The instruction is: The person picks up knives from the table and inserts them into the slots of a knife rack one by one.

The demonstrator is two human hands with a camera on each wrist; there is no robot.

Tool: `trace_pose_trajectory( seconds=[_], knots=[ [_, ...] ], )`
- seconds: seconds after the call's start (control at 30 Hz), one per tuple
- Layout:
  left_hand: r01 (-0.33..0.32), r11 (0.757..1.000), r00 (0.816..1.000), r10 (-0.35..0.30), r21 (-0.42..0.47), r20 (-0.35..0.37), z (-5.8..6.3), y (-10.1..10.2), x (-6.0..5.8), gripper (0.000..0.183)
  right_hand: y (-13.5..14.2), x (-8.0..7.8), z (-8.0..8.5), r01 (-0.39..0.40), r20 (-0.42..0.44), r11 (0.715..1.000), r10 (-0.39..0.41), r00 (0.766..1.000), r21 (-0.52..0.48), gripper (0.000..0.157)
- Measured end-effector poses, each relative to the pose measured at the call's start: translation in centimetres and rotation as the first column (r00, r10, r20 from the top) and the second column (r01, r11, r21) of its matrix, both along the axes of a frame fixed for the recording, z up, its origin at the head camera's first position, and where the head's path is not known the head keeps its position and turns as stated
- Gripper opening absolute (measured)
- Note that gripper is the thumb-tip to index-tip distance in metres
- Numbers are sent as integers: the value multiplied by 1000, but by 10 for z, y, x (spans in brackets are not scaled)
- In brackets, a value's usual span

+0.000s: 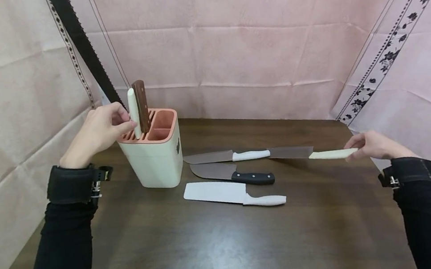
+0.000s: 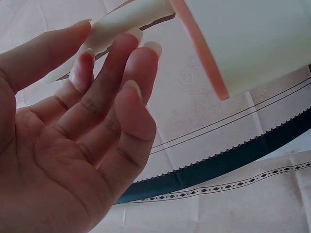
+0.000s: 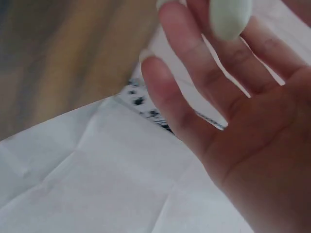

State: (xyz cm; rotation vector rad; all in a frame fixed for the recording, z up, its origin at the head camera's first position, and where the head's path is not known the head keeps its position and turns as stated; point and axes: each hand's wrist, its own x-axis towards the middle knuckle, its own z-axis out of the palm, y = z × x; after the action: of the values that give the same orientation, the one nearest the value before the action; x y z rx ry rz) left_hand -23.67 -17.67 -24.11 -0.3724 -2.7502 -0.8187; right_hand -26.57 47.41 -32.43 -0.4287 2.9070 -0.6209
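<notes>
A pale green knife holder (image 1: 156,162) with a pink slotted top stands at the left of the table. Out of its slots rise a pale-handled knife (image 1: 134,113) and a brown-handled knife (image 1: 141,105), blades hidden inside. My left hand (image 1: 99,130) pinches the pale handle between thumb and fingertips; the left wrist view shows the fingertips (image 2: 131,39) against it. At the right, my right hand (image 1: 374,146) pinches the handle end of a pale-green-handled knife (image 1: 331,154), its blade pointing left. In the right wrist view only that handle's rounded end (image 3: 231,19) shows.
Between the hands lie a white-handled knife (image 1: 251,154), a black-handled knife (image 1: 253,178) and a white cleaver (image 1: 214,191). The right-hand knife's blade meets the white handle's end. Pink cloth (image 1: 237,51) hangs behind the brown table (image 1: 172,238).
</notes>
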Motion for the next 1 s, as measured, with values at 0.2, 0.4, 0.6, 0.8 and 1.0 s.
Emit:
trace_pose_trajectory(
  seconds=[0.2, 0.4, 0.6, 0.8, 1.0],
  knots=[
    [8, 999, 1000, -7, 40, -27, 3, 4, 8, 20, -21, 0, 30, 83, -38, 980, -91, 995, -178, 40],
    [16, 995, 997, -9, 96, -75, 6, 15, 13, 18, -56, -8, 44, -21, -83, 824, -31, 996, -566, 33],
    [28, 992, 998, -22, 119, -57, 8, 25, 17, 17, -98, -19, 47, -82, -139, 617, -45, 989, -783, 28],
    [103, 988, 994, -98, 116, -48, 6, 38, 17, 13, -134, -23, 53, -106, -262, 695, -121, 958, -711, 28],
    [158, 981, 987, -159, 112, 2, 2, 49, 13, 12, -163, -11, 70, -111, -338, 760, -149, 929, -641, 28]
  ],
)
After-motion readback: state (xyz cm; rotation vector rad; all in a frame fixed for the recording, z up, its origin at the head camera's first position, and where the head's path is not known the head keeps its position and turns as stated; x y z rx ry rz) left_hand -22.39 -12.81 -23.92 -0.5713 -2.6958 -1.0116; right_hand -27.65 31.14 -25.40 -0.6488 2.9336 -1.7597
